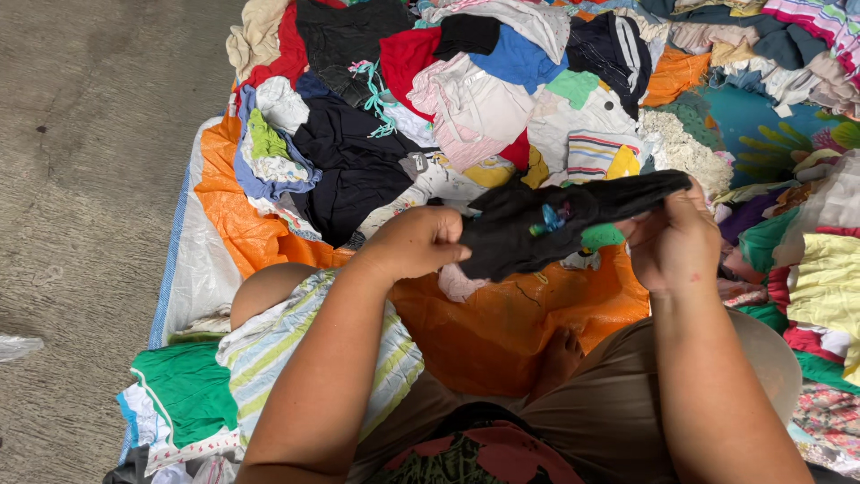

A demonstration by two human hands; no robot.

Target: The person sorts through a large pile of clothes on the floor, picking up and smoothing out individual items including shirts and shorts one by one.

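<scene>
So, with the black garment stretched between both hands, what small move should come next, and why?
Probably turn the black garment over between the left hand and right hand. Only one side shows, bunched and creased, with a small blue trim near the middle, so the rest cannot be checked.

From my feed, both arms come up from the bottom edge bare, with no sleeves on them as far as I can see. The left hand [414, 242] and right hand [674, 246] carry no gloves; I can't make out rings or a watch. Lower down I see brown shorts [609, 403] over both thighs, knees bare. At the bottom centre there's a patterned top [475, 453] in dark red and green, partly cut off by the frame.
</scene>
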